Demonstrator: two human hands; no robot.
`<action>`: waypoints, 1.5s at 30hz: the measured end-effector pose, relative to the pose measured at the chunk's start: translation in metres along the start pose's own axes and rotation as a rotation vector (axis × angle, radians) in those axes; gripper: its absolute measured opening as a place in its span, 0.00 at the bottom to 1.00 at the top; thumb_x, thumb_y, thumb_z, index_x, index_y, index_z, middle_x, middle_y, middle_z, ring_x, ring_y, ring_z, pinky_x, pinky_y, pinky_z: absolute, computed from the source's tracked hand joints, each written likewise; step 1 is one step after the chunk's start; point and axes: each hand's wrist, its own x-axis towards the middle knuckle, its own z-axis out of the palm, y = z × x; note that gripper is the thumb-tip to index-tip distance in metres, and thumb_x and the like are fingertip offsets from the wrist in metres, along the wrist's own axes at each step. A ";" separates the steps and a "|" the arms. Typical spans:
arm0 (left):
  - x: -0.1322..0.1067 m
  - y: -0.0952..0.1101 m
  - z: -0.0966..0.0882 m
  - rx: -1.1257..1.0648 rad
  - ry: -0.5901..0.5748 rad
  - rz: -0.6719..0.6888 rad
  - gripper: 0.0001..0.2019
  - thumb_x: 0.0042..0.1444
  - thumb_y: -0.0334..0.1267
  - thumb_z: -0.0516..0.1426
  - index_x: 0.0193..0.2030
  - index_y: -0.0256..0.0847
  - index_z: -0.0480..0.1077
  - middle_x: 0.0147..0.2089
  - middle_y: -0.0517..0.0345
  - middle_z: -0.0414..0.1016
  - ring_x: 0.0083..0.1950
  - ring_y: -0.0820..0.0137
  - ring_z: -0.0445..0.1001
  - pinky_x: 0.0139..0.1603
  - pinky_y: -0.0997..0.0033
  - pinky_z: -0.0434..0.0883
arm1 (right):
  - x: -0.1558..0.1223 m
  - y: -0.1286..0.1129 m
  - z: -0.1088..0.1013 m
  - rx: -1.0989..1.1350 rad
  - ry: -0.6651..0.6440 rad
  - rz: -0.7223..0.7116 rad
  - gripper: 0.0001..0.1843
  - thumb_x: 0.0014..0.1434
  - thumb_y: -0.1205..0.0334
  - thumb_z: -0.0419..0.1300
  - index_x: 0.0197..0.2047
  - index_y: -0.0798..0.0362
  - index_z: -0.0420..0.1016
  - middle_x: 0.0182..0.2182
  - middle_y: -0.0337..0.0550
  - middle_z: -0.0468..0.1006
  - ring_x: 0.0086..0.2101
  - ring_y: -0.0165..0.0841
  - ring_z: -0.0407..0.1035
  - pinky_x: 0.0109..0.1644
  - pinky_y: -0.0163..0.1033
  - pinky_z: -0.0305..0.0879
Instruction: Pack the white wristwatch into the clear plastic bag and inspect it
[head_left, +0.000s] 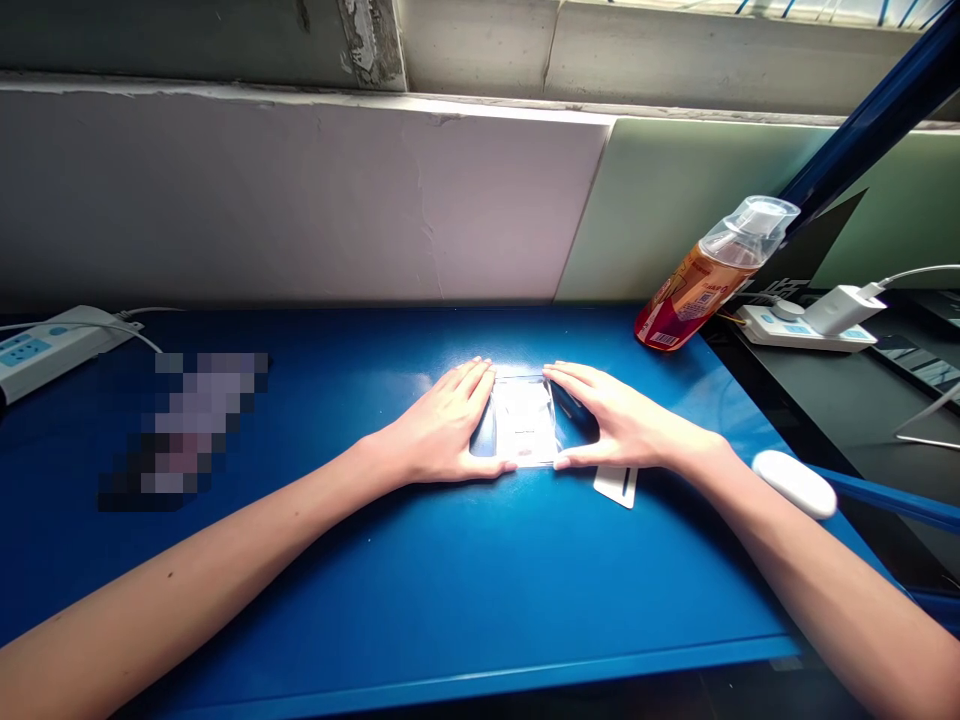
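A dark phone (523,420) lies flat on the blue table (420,580), its glossy top glaring white as if a clear film covers it. My left hand (442,425) rests on the phone's left edge, fingers stretched out flat and thumb along the near edge. My right hand (611,420) lies on its right edge the same way, fingers straight and pointing inward. A small white card (616,485) pokes out from under my right wrist.
A tilted bottle of orange liquid (709,275) leans at the back right. Behind it sits a white power strip with a charger (814,322). Another power strip (45,350) lies at far left. A white oval object (795,483) rests at the right edge. A blurred patch (187,425) is left of centre.
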 end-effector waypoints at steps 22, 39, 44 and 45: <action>0.003 0.000 0.002 -0.020 -0.013 -0.010 0.60 0.50 0.77 0.49 0.73 0.22 0.48 0.75 0.26 0.43 0.77 0.43 0.42 0.74 0.47 0.45 | 0.001 0.001 0.001 -0.016 -0.033 0.013 0.60 0.49 0.28 0.63 0.71 0.64 0.57 0.68 0.67 0.58 0.66 0.58 0.55 0.68 0.60 0.59; 0.004 0.003 0.000 -0.032 0.010 -0.010 0.60 0.49 0.75 0.54 0.71 0.19 0.51 0.74 0.23 0.47 0.76 0.40 0.45 0.73 0.43 0.48 | 0.001 0.004 0.004 0.006 0.011 0.007 0.60 0.47 0.28 0.64 0.71 0.60 0.56 0.67 0.67 0.60 0.66 0.59 0.57 0.66 0.62 0.61; 0.003 0.004 -0.003 -0.034 0.006 -0.012 0.59 0.49 0.74 0.54 0.71 0.19 0.52 0.74 0.23 0.46 0.75 0.38 0.45 0.73 0.42 0.49 | 0.000 0.004 0.005 0.015 0.011 -0.006 0.59 0.48 0.30 0.65 0.71 0.61 0.55 0.68 0.67 0.59 0.66 0.59 0.56 0.66 0.62 0.60; 0.003 0.004 -0.003 -0.033 0.003 -0.013 0.59 0.49 0.75 0.54 0.71 0.19 0.52 0.74 0.23 0.46 0.75 0.38 0.45 0.73 0.42 0.49 | 0.000 0.004 0.005 0.016 0.012 -0.005 0.59 0.48 0.30 0.65 0.71 0.60 0.55 0.68 0.66 0.60 0.66 0.59 0.56 0.66 0.62 0.60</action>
